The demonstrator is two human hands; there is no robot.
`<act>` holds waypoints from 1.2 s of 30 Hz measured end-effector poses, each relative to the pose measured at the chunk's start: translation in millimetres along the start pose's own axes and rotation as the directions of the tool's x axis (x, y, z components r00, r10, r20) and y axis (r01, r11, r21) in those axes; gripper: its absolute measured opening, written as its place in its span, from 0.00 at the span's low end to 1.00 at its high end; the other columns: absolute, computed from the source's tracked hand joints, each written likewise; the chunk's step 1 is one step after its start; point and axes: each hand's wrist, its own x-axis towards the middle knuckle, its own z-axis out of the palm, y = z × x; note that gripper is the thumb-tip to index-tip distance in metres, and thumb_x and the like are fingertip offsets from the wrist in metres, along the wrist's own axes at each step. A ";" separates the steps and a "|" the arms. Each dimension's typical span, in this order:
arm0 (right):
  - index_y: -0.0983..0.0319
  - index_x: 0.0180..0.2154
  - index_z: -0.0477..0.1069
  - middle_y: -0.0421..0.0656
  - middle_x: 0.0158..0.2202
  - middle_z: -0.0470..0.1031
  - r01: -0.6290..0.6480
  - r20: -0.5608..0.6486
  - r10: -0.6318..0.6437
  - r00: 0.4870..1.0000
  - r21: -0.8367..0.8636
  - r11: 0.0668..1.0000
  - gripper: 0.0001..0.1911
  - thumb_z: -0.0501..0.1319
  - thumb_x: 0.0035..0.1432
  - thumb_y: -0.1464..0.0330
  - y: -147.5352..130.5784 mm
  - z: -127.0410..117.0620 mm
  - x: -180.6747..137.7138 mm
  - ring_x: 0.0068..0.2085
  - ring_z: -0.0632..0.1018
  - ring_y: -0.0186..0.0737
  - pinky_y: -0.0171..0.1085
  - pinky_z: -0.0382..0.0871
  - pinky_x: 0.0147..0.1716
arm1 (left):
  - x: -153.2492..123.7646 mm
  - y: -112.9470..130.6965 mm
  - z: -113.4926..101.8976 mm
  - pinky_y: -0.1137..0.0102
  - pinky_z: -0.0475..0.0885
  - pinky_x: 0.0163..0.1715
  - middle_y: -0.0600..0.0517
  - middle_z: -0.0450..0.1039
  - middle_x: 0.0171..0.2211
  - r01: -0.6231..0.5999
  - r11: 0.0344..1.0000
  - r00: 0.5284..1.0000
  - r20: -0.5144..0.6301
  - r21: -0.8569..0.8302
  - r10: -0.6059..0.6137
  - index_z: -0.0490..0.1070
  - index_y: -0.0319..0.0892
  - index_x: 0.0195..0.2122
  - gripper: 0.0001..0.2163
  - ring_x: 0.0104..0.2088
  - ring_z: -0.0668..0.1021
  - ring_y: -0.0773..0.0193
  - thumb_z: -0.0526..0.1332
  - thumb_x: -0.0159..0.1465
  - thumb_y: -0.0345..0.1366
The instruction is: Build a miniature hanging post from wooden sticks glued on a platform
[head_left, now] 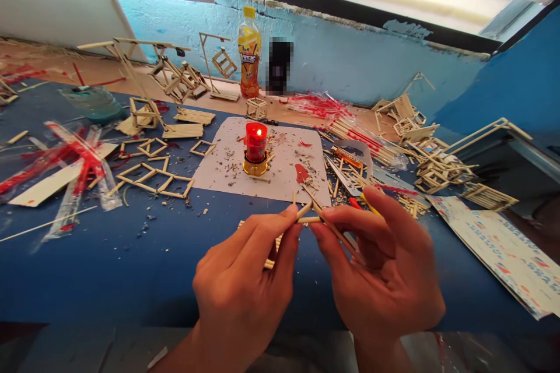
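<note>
- Your left hand [247, 271] is closing narrowly, thumb against forefinger, on short sticks [308, 220] meeting at an angle; they are sitting above the blue tabletop [109, 280], nearer you than the candle.
- Your right hand [389, 271] is pinching narrowly beside that joint, a slender rod [341, 238] lying along its fingers.
- Risk: unequal pressure from your 2 hands may be skewing the joint; the contact area is looking very small.
- Risk: the red candle [256, 148] is burning just beyond your fingers; a careless reach could be scorching skin or wood, or tipping it.
- Risk: loose sticks and plastic wrappers [321, 106] are lying on the same worktop, so a fallen flame could be finding fuel.
- Surface: a pale sheet [214, 175] is carrying the candle and dark crumbs; stick frames [153, 178] are cluttering the left.
- Room: a blue wall [328, 58] is rising behind, a drink bottle [249, 64] standing before it.
</note>
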 end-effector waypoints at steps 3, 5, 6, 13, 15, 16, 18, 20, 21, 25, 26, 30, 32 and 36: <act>0.59 0.64 0.71 0.37 0.43 0.86 0.007 0.011 -0.008 1.000 0.032 0.999 0.41 0.71 0.52 0.88 0.9 -0.2 0.6 0.40 0.86 0.34 0.33 0.84 0.44 | -0.4 0.2 -0.6 0.84 0.75 0.35 0.59 0.84 0.36 0.053 0.998 0.998 0.022 -0.042 -0.053 0.79 0.43 0.45 0.07 0.28 0.80 0.76 0.70 0.67 0.27; 0.59 0.65 0.71 0.38 0.44 0.86 0.020 0.007 -0.020 1.000 0.033 0.999 0.41 0.71 0.52 0.88 1.4 -0.2 1.0 0.40 0.86 0.35 0.34 0.84 0.44 | 0.0 0.4 -1.0 0.84 0.75 0.35 0.60 0.83 0.35 0.069 0.996 0.997 0.039 -0.063 -0.066 0.79 0.43 0.45 0.08 0.27 0.80 0.76 0.70 0.66 0.27; 0.59 0.64 0.71 0.38 0.44 0.86 0.032 -0.002 -0.032 0.999 0.026 0.999 0.41 0.71 0.52 0.88 1.5 0.0 1.0 0.40 0.87 0.35 0.34 0.85 0.45 | 0.2 0.5 -1.1 0.84 0.75 0.36 0.60 0.83 0.36 0.071 0.995 0.997 0.044 -0.069 -0.068 0.79 0.43 0.46 0.09 0.28 0.80 0.76 0.70 0.66 0.26; 0.58 0.63 0.73 0.39 0.40 0.87 0.076 -0.046 -0.079 0.996 -0.069 0.995 0.35 0.73 0.56 0.81 1.5 1.9 -0.5 0.35 0.87 0.39 0.37 0.87 0.37 | -2.8 0.6 1.4 0.81 0.76 0.37 0.58 0.85 0.38 0.036 0.998 0.999 0.016 -0.055 -0.035 0.79 0.43 0.45 0.06 0.29 0.82 0.75 0.70 0.68 0.28; 0.57 0.63 0.73 0.39 0.40 0.87 0.085 -0.041 -0.088 0.995 -0.074 0.994 0.35 0.73 0.56 0.81 1.4 1.0 -1.1 0.35 0.87 0.38 0.37 0.87 0.37 | -3.0 0.0 2.1 0.81 0.77 0.38 0.58 0.86 0.38 0.011 0.999 1.000 0.003 -0.038 -0.011 0.79 0.43 0.45 0.05 0.31 0.83 0.74 0.69 0.68 0.29; 0.57 0.63 0.73 0.38 0.40 0.87 0.087 -0.036 -0.090 0.995 -0.077 0.993 0.36 0.74 0.55 0.81 0.9 0.4 -1.3 0.35 0.87 0.38 0.36 0.87 0.38 | -2.9 -0.5 2.1 0.81 0.77 0.38 0.58 0.86 0.39 0.003 0.999 1.000 -0.001 -0.032 -0.003 0.79 0.43 0.45 0.05 0.32 0.84 0.73 0.69 0.69 0.29; 0.58 0.63 0.73 0.38 0.41 0.87 0.078 -0.029 -0.081 0.996 -0.084 0.993 0.37 0.74 0.54 0.83 -1.1 -0.2 -1.6 0.36 0.87 0.36 0.34 0.86 0.41 | -2.5 -1.3 1.9 0.81 0.77 0.37 0.58 0.86 0.38 -0.009 1.000 1.000 -0.016 -0.026 0.009 0.79 0.43 0.44 0.05 0.32 0.85 0.73 0.69 0.69 0.28; 0.58 0.64 0.73 0.37 0.41 0.87 0.060 -0.025 -0.063 0.998 -0.100 0.993 0.38 0.73 0.54 0.84 -4.0 0.0 -1.7 0.37 0.87 0.35 0.32 0.85 0.44 | -2.4 -2.0 1.6 0.80 0.78 0.36 0.57 0.87 0.38 -0.018 1.000 1.000 -0.024 -0.011 0.018 0.79 0.43 0.44 0.05 0.32 0.85 0.72 0.69 0.68 0.27; 0.58 0.64 0.73 0.37 0.41 0.87 0.055 -0.025 -0.058 0.998 -0.110 0.992 0.38 0.73 0.54 0.84 -5.3 0.3 -1.6 0.37 0.87 0.35 0.32 0.85 0.45 | -2.6 -2.3 1.6 0.80 0.78 0.36 0.57 0.87 0.38 -0.025 1.000 0.999 -0.028 0.000 0.025 0.79 0.43 0.44 0.06 0.32 0.86 0.71 0.69 0.68 0.27; 0.56 0.64 0.73 0.37 0.40 0.87 0.043 -0.026 -0.047 0.999 -0.147 0.988 0.35 0.73 0.58 0.80 -7.3 0.1 -1.2 0.35 0.87 0.37 0.36 0.86 0.42 | -4.3 -1.9 3.6 0.77 0.79 0.36 0.55 0.88 0.40 -0.054 0.997 0.998 -0.041 0.060 0.056 0.79 0.43 0.45 0.06 0.34 0.87 0.68 0.68 0.69 0.28; 0.55 0.64 0.72 0.37 0.40 0.88 0.043 -0.019 -0.047 0.999 -0.154 0.987 0.35 0.73 0.58 0.79 -6.8 -0.5 -1.2 0.34 0.87 0.37 0.36 0.86 0.41 | -4.4 -1.4 4.3 0.77 0.79 0.37 0.54 0.88 0.40 -0.058 0.995 0.997 -0.047 0.078 0.062 0.79 0.43 0.46 0.06 0.34 0.87 0.68 0.68 0.69 0.29; 0.55 0.65 0.71 0.37 0.40 0.88 0.064 0.018 -0.062 0.998 -0.149 0.987 0.37 0.74 0.57 0.79 -2.7 -3.1 -1.1 0.35 0.87 0.38 0.36 0.86 0.39 | -2.4 0.9 5.0 0.77 0.78 0.37 0.53 0.87 0.38 -0.078 0.991 0.995 -0.046 0.113 0.084 0.79 0.40 0.49 0.09 0.33 0.87 0.68 0.69 0.68 0.28; 0.56 0.65 0.71 0.37 0.40 0.88 0.085 0.022 -0.082 0.996 -0.130 0.988 0.38 0.74 0.56 0.80 -0.7 -2.8 -0.7 0.35 0.87 0.37 0.35 0.86 0.40 | -0.8 0.7 4.2 0.78 0.78 0.39 0.52 0.87 0.39 -0.089 0.991 0.995 -0.036 0.103 0.093 0.80 0.38 0.48 0.08 0.35 0.87 0.68 0.69 0.68 0.27; 0.57 0.64 0.71 0.36 0.39 0.88 0.147 -0.003 -0.150 0.989 -0.156 0.977 0.36 0.74 0.57 0.80 1.1 0.5 0.7 0.33 0.87 0.37 0.35 0.86 0.39 | -0.7 -2.0 3.0 0.80 0.77 0.42 0.51 0.88 0.40 -0.128 0.985 0.990 -0.047 0.113 0.134 0.80 0.37 0.46 0.06 0.36 0.87 0.69 0.68 0.69 0.26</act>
